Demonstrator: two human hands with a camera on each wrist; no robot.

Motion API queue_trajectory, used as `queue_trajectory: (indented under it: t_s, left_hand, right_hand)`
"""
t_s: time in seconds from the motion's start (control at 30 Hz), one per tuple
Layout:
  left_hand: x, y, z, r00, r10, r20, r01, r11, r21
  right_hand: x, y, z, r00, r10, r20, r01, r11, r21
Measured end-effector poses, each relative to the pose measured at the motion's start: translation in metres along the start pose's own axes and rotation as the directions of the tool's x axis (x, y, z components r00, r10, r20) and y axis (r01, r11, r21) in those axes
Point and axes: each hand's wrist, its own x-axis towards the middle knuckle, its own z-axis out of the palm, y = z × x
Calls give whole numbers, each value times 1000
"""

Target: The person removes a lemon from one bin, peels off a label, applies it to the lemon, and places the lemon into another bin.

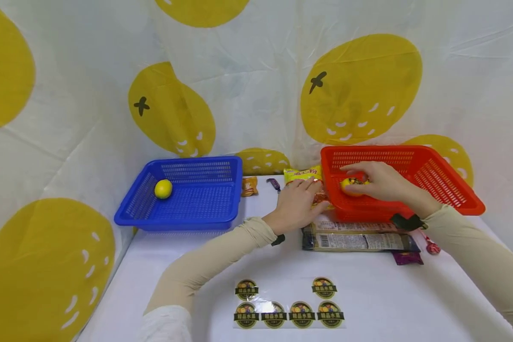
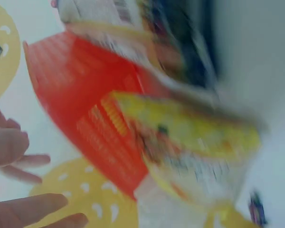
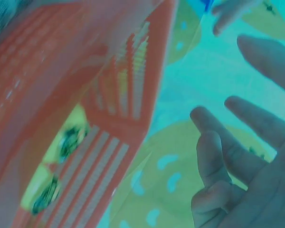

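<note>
My right hand (image 1: pixel 378 183) hovers above the red basket (image 1: pixel 449 183), with fingers spread and nothing held, as the right wrist view shows. In the basket lie two yellow fruits (image 3: pixel 69 137) with dark-patterned stickers; in the head view one yellow fruit (image 1: pixel 349 187) appears between the thumb and fingers. My left hand (image 1: pixel 296 202) overlaps a yellow snack bag (image 1: pixel 296 175) just left of the red basket. Its fingers are extended and apart from the bag in the left wrist view, where the bag (image 2: pixel 194 156) is blurred.
A blue basket (image 1: pixel 205 199) on the left contains a lemon (image 1: pixel 163 189). Wrapped candies, an orange packet (image 1: pixel 249 186) among them, lie between the baskets. In front of the red basket is a dark flat package (image 1: pixel 359 241), and nearer, a sheet of round stickers (image 1: pixel 275 314).
</note>
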Motion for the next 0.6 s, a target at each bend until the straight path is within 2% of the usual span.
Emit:
queue_trajectory:
  t_s: [0.17,0.3,0.47,0.6]
  left_hand:
    - [-19,-28,-25,995,-88,52,84,994,72]
    - [-33,-55,-44,990,-118,76,111,990,83]
    - [-52,-93,-62,982,-145,118,143,989,25]
    - [-67,-128,-70,979,-114,167,118,993,-18]
  right_hand:
    - [6,-22,14,998,-62,-22,61,997,-51]
    - [12,-45,26,997,-82,-5,81,995,-65]
    - [24,-74,43,995,-94,34,95,994,-52]
    - [36,-94,63,986,-162,24,163,986,-26]
